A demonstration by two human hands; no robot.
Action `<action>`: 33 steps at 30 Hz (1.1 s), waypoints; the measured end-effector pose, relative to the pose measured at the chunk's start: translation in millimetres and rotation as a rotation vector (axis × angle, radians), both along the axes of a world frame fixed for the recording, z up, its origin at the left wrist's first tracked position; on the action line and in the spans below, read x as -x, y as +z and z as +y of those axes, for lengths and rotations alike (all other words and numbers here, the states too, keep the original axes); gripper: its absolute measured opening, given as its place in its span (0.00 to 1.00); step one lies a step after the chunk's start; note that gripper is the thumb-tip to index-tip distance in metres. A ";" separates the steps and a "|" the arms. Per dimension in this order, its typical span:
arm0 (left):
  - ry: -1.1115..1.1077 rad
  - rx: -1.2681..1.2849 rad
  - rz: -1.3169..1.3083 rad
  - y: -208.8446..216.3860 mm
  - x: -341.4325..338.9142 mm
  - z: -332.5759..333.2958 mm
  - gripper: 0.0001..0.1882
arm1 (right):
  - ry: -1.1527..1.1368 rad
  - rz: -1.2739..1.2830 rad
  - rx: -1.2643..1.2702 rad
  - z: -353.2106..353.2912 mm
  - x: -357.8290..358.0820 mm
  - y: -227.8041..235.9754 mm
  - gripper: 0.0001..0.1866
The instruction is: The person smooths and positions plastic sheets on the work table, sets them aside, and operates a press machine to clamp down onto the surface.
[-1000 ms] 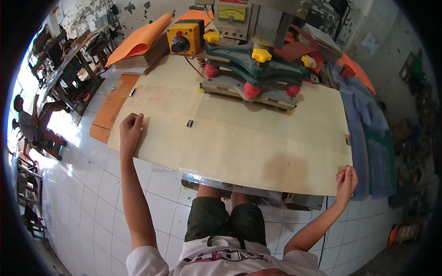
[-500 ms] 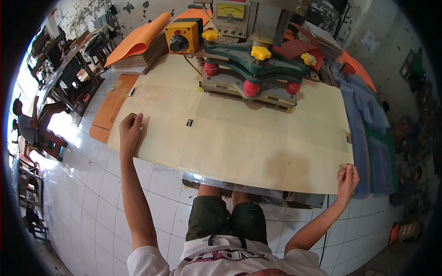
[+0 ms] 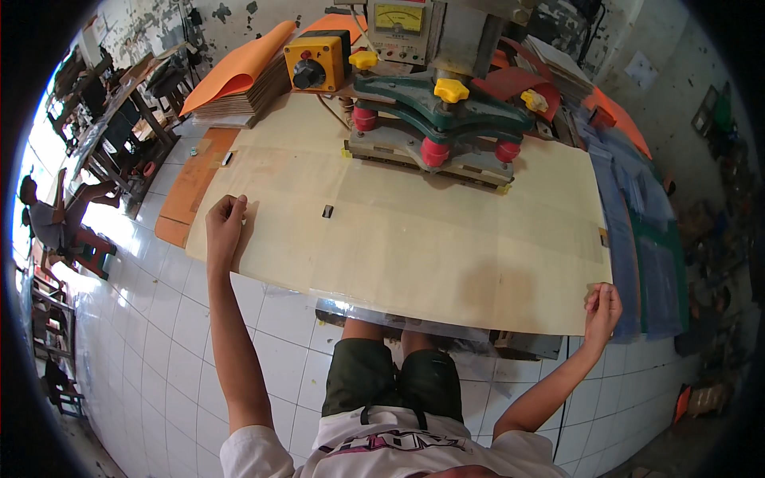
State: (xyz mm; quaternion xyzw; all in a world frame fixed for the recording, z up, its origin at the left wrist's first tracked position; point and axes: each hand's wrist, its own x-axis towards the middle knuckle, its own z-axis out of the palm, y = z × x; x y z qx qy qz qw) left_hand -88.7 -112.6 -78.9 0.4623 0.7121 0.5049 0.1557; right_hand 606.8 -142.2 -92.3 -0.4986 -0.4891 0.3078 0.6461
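My left hand (image 3: 225, 225) is closed with curled fingers, over the left part of a wide cream board (image 3: 414, 255). At the board's right front corner, my right hand (image 3: 603, 307) is closed with its fingers pressed together. What either hand grips, if anything, is too thin or hidden to make out. Clear plastic film (image 3: 351, 307) hangs below the board's front edge. Beyond it stands a press head (image 3: 442, 111), dark green with red feet and yellow knobs, its metal plate low over the board. A small dark piece (image 3: 327, 211) lies on the board's left half.
A yellow control box (image 3: 317, 64) with a black dial stands behind the board, beside a gauge unit (image 3: 398, 28). Orange sheets (image 3: 239, 72) top a stack at the back left. Bluish clear plastic sheets (image 3: 629, 239) lie at right. A person (image 3: 52, 215) sits far left.
My hands have stayed in the same places. The seated person at far left has shifted slightly.
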 end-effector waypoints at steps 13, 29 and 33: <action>-0.013 0.000 0.001 2.1 -0.9 0.3 0.19 | 0.003 -0.011 -0.016 0.4 -1.6 -0.6 0.13; -0.024 -0.050 -0.050 4.3 -3.0 -2.7 0.18 | -0.056 -0.046 0.146 6.0 25.0 30.8 0.13; -0.039 -0.061 -0.046 2.8 -0.6 -4.0 0.18 | -0.351 -0.417 0.342 35.7 23.9 28.3 0.21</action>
